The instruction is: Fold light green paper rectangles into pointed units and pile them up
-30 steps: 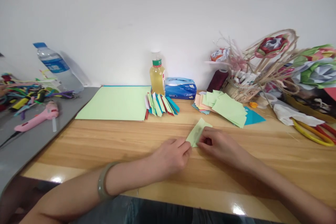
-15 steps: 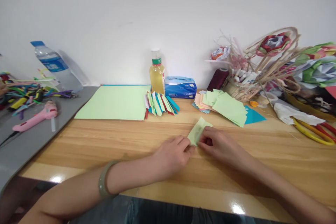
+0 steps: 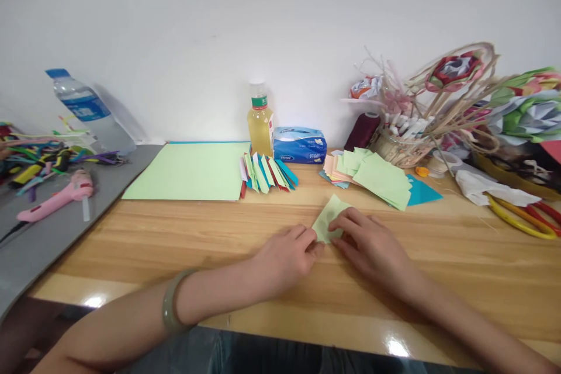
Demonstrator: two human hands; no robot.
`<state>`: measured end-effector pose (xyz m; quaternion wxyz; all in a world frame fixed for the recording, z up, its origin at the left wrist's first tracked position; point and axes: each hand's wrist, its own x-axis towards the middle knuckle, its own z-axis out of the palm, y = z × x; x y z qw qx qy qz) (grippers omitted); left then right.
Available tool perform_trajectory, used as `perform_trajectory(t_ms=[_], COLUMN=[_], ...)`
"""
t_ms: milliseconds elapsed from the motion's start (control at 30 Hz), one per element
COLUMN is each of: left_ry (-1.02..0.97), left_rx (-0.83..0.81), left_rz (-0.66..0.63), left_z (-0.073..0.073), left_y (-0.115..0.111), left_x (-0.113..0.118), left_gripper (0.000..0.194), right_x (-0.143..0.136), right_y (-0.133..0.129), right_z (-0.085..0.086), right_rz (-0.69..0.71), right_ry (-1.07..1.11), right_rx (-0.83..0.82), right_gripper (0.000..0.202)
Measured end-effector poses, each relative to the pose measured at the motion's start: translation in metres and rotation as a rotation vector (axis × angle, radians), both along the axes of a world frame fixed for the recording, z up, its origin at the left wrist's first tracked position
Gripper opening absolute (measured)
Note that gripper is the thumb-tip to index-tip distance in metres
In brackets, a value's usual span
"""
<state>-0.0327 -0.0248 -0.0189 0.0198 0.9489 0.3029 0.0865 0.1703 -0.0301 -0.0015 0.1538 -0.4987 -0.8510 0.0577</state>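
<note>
A small piece of light green paper [image 3: 324, 223] with creases lies on the wooden table, between my two hands. My left hand [image 3: 291, 254] has its fingers closed on the paper's lower left edge; the fingertips are partly hidden. From the other side my right hand [image 3: 372, 248] holds the paper, its bent fingers over the face and its thumb at the lower right edge. Beyond the hands, a fanned stack of light green paper squares [image 3: 382, 180] rests over pink and blue ones. A row of folded coloured paper strips [image 3: 268, 173] stands to its left.
Large green sheets [image 3: 188, 172] lie at the back left, beside a yellow drink bottle [image 3: 260, 125] and a blue tissue pack [image 3: 300, 146]. A pink glue gun [image 3: 59, 197] sits on a grey surface at left. Scissors [image 3: 521, 216] and a jar with sticks [image 3: 401, 143] are at right.
My right hand's fingers have opened out slightly and moved onto the face of the green paper. My left hand stays at the paper's lower left edge.
</note>
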Motion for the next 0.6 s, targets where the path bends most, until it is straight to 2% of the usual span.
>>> perform_trajectory(t_ms=[133, 233, 400, 533, 600], left_ry=[0.036, 0.055, 0.096, 0.118, 0.097], left_rx=[0.101, 0.198, 0.280, 0.302, 0.303], left_rz=[-0.050, -0.090, -0.103, -0.041, -0.054], left_z=[-0.001, 0.000, 0.011, 0.013, 0.010], left_y=[0.002, 0.006, 0.013, 0.016, 0.016], left_x=[-0.003, -0.005, -0.008, -0.009, -0.009], left_gripper=[0.019, 0.016, 0.018, 0.021, 0.024], right_x=[0.013, 0.025, 0.027, 0.004, -0.009], right_y=[-0.008, -0.012, -0.019, -0.030, -0.036], right_z=[0.002, 0.005, 0.002, 0.001, 0.002], right_rz=[0.268, 0.386, 0.353, 0.268, 0.202], right_ry=[-0.119, -0.188, -0.228, -0.141, -0.125], right_rx=[0.158, 0.242, 0.354, 0.227, 0.206], right_gripper=[0.026, 0.030, 0.036, 0.028, 0.031])
